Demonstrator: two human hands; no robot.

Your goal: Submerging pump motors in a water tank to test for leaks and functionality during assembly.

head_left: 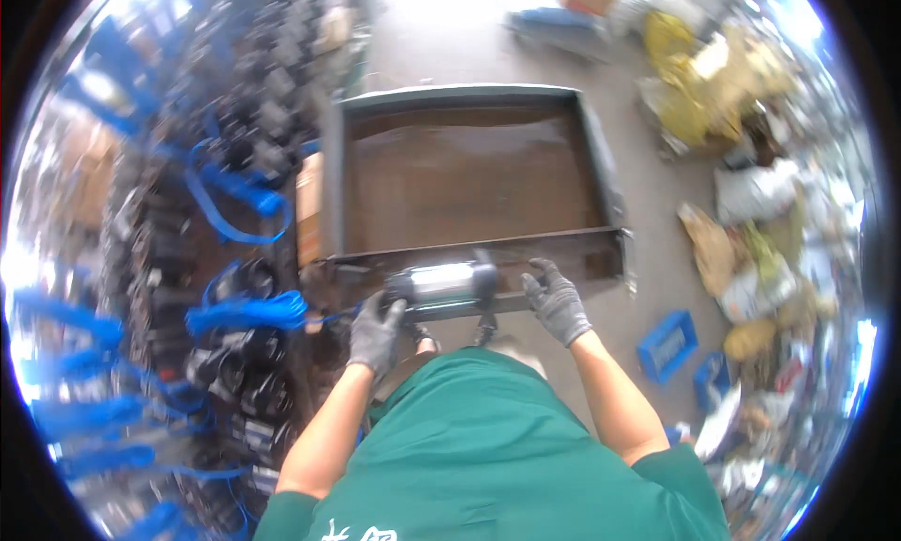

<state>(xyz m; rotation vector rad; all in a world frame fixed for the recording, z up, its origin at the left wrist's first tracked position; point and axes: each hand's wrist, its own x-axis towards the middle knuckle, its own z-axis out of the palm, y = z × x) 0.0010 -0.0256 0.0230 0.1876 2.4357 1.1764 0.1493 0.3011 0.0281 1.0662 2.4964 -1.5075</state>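
Note:
In front of me lies a silver cylinder with black ends, which looks like a pump or motor. It is over the near compartment of a dark metal tank; whether it rests on the tank's edge I cannot tell. My gloved left hand is closed at the cylinder's left black end, thumb against it. My gloved right hand is apart from the right end, its fingers spread and bent, holding nothing. Brown liquid stands in the tank's larger far compartment.
On the left are many black units with bundled blue cables. A cardboard box touches the tank's left side. To the right lie blue crates, yellow sacks and piled bags.

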